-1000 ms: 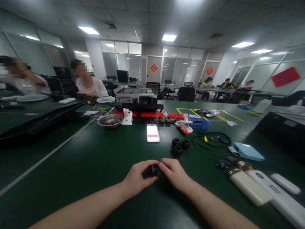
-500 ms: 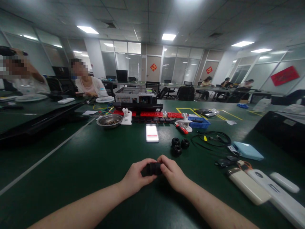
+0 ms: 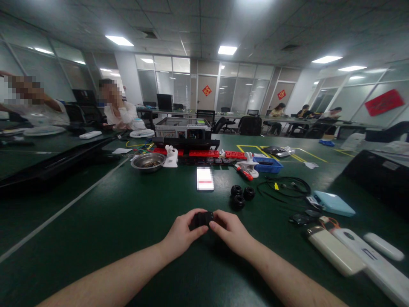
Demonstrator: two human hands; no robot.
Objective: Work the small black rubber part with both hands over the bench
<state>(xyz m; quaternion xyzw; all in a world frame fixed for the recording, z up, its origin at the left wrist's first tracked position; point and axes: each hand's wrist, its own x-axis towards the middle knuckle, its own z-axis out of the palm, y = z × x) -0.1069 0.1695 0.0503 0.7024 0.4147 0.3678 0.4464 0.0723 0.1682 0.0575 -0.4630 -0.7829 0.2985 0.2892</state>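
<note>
A small black cylindrical part (image 3: 203,218) is held between my two hands above the green table. My left hand (image 3: 183,232) wraps its fingers and thumb around the left side of it. At the right end, the fingertips and thumb of my right hand (image 3: 230,232) close on the same part. My fingers cover much of it, so its exact kind does not show. Beyond my right hand, three black ringed round pieces (image 3: 238,201) stand close together on the table. A lit phone (image 3: 205,179) lies straight ahead of my hands.
Further back are a metal bowl (image 3: 148,163) with small pieces, red-handled pliers (image 3: 244,173), a blue tray (image 3: 267,165) and an open metal case (image 3: 182,128). To the right lie a black cable (image 3: 284,192), a light-blue box (image 3: 334,203) and a cream power bank (image 3: 335,251). People sit behind.
The black part has turned and risen slightly between my hands, and my right thumb has shifted lower along its end. A seated person at the left has raised a hand to the head.
</note>
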